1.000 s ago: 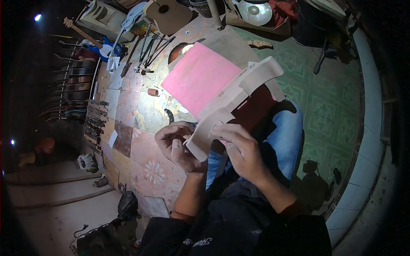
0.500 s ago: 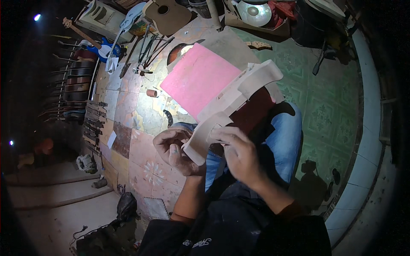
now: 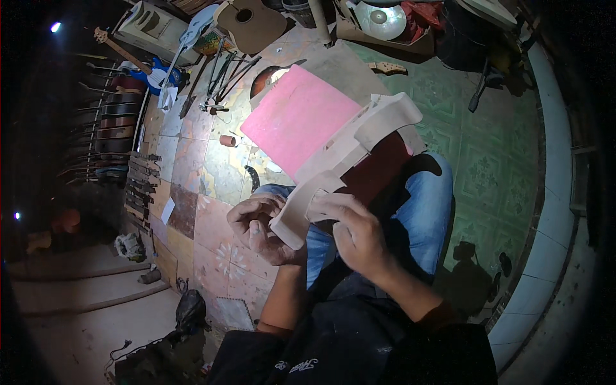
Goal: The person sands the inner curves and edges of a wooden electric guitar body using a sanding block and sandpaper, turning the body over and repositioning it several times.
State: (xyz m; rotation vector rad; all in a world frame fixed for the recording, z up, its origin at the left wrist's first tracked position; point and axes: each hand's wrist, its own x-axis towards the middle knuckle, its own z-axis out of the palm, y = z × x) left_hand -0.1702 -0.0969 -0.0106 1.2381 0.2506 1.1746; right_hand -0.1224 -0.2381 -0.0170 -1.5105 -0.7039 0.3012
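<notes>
An unpainted guitar body (image 3: 343, 149) stands tilted on its edge over my lap, its pale curved side up. One broad face, dark red (image 3: 378, 168), is turned toward my right leg. My left hand (image 3: 260, 230) is curled at the near end of the body, fingers bent in against it; their tips are partly hidden. On the curved side near that end, my right hand (image 3: 356, 232) presses with its fingers bunched together. A small pale scrap shows at its fingertips, too covered to identify.
A pink sheet (image 3: 301, 119) lies just beyond the guitar body. Farther off are a small brown cylinder (image 3: 228, 140), a black curved piece (image 3: 253, 177), several long tools (image 3: 224, 74), an acoustic guitar body (image 3: 250, 25) and a blue guitar (image 3: 156, 76). Guitars hang in a rack (image 3: 119, 122) at left.
My right hand has slid slightly left along the curved side, fingers still bunched. The guitar body and my left hand have shifted a little to the left.
</notes>
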